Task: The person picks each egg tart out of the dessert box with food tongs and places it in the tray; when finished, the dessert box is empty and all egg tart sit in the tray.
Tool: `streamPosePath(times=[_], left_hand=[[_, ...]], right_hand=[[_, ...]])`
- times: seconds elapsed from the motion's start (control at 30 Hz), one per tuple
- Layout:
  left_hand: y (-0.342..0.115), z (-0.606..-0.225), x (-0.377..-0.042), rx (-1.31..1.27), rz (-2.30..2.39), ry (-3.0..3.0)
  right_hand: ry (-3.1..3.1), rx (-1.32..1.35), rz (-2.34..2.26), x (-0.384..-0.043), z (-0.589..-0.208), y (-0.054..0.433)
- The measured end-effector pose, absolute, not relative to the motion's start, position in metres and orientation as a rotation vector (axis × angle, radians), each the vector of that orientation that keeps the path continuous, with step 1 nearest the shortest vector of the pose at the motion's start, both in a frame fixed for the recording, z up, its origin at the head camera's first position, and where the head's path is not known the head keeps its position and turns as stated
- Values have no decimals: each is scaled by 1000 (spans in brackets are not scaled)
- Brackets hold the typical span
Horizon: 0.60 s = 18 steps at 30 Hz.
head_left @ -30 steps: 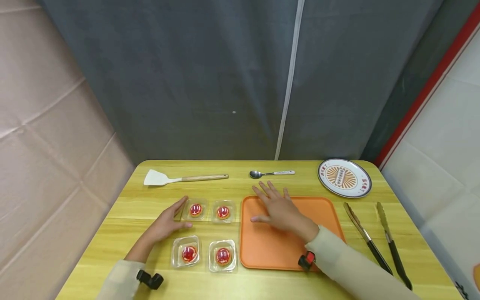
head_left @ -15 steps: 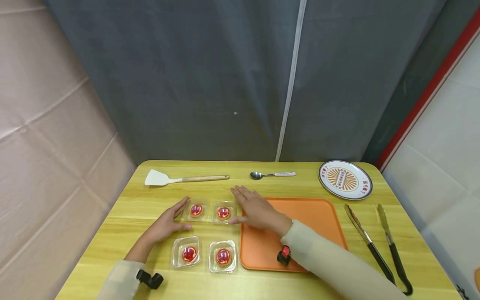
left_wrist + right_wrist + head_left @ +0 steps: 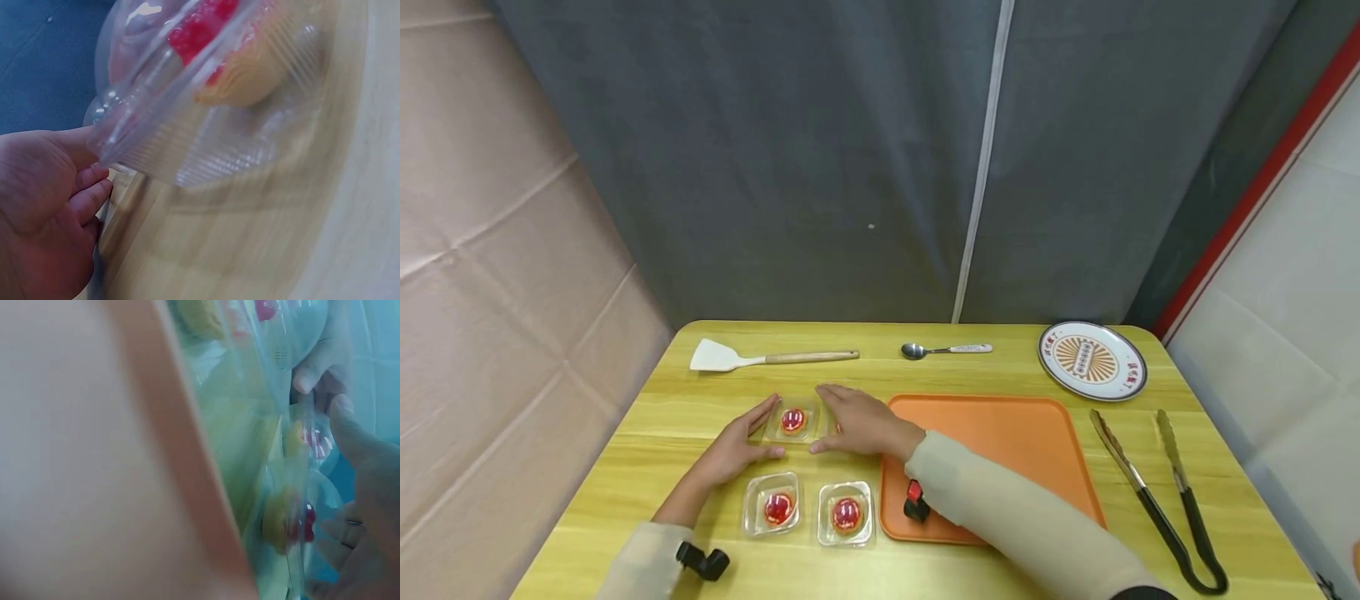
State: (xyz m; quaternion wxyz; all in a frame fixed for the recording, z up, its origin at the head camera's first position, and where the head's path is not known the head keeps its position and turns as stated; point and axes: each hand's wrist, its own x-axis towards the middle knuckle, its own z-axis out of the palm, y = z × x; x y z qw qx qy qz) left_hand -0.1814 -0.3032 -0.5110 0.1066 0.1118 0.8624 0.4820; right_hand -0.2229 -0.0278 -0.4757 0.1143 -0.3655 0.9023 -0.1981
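Note:
Four-cornered clear plastic boxes, each with a red-topped tart, stand on the table in two rows. My left hand [image 3: 737, 448] lies along the left side of the back-left box [image 3: 793, 419], thumb and fingers spread. My right hand [image 3: 863, 423] is over the back-right box [image 3: 287, 525], covering most of it in the head view; its thumb and fingers extend to either side of the box in the right wrist view. Nearer the front are the front-left box [image 3: 772, 503] and the front-right box [image 3: 846, 514]. The left wrist view shows a tart box [image 3: 219, 134] close up beyond the left hand.
An orange tray [image 3: 1000, 467] lies under the right forearm. Behind are a white spatula [image 3: 718, 357] with a wooden handle, a spoon [image 3: 943, 350] and a patterned plate [image 3: 1092, 361]. Black-handled tongs [image 3: 1165, 517] lie at the right.
My right hand has moved left from above the orange tray to the back-right tart box, now covering most of it. The left hand has stayed beside the back-left box.

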Motion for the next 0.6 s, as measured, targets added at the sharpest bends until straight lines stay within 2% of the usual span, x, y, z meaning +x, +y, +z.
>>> streamPosePath(times=[0.6], left_hand=[[-295, -509, -179, 263, 1384, 2621]], right_hand=[[2771, -914, -495, -228, -488, -57]])
